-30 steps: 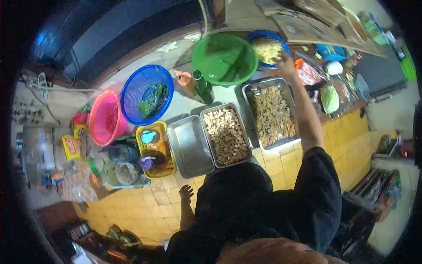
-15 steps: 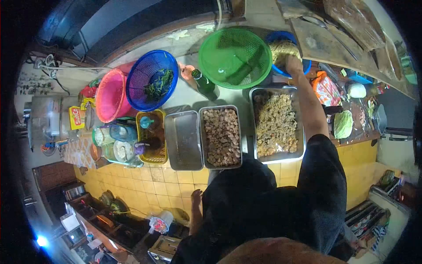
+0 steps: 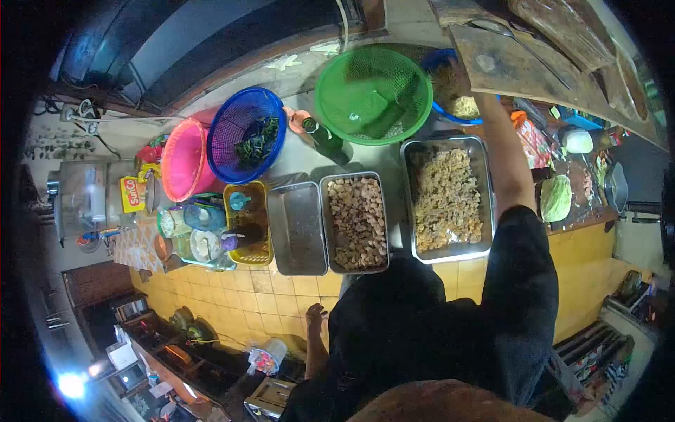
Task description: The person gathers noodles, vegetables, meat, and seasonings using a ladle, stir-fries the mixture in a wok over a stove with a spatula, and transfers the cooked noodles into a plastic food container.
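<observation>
My right arm stretches past the tray of mixed cooked food (image 3: 450,200) to a blue basin (image 3: 460,119) at the back right. My right hand (image 3: 461,79) is over that basin, smeared by motion and partly lost in the dark, so its fingers cannot be made out. Pale, stringy food like noodles (image 3: 465,107) shows in the basin. Down by my side, over the yellow tiled floor, hangs my left hand (image 3: 316,316), fingers loosely apart and holding nothing.
Left of the food tray stand a metal tray of chopped pieces (image 3: 357,221) and another metal tray (image 3: 298,228). Behind them are a green colander (image 3: 374,95), a green bottle (image 3: 323,137) and a blue basket of greens (image 3: 247,133). A wooden board (image 3: 503,60) overhangs the back right.
My right hand has shifted slightly up and left over the blue basin. The pale food it covered now shows lower in the basin. The whole view has shifted a little.
</observation>
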`<state>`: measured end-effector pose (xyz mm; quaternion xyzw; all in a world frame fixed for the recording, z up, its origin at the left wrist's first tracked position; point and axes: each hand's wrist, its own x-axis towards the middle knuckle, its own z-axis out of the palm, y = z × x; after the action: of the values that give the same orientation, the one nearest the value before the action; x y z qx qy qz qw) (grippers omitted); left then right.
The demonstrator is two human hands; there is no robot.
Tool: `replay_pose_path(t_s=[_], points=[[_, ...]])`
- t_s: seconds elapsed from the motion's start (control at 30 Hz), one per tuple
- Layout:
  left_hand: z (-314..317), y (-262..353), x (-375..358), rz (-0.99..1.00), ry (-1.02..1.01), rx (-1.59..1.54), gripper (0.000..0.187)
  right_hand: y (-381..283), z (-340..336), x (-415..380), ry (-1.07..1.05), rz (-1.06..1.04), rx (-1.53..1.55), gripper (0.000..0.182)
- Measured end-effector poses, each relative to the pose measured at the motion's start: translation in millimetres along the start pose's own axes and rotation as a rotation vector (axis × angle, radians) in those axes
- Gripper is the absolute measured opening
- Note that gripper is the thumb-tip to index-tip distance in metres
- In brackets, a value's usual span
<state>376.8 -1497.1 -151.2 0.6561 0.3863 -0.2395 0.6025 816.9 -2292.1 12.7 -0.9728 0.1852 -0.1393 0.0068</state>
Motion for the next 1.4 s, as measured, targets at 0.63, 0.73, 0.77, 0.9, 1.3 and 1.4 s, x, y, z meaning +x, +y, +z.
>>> replay_pose_path(t_s=[0.63,0.73,0.77,0.9,1.3,1.4], points=[[-20,-40,0,0.307,-0.043,0.962,0.032,39,-65,4,0.149,-0.018,0.149,0.044],[-21,-36,14,0.109,0.042,0.648,0.034,56,-74,8,0.199,0.013,0.108,0.044],[-14,-23,10,0.047,0.065,0.433,0.034,58,-72,9,0.198,0.023,0.095,0.043],[15,25,-15,-0.049,0.102,0.020,0.032,42,-26,0,0.018,0.042,-0.031,0.044],[14,14,-22,0.014,0.056,0.098,0.030,18,-6,-11,-0.402,-0.078,0.078,0.046],[15,12,-13,-0.074,0.115,0.181,0.031,33,-35,-6,-0.240,-0.079,0.125,0.046]])
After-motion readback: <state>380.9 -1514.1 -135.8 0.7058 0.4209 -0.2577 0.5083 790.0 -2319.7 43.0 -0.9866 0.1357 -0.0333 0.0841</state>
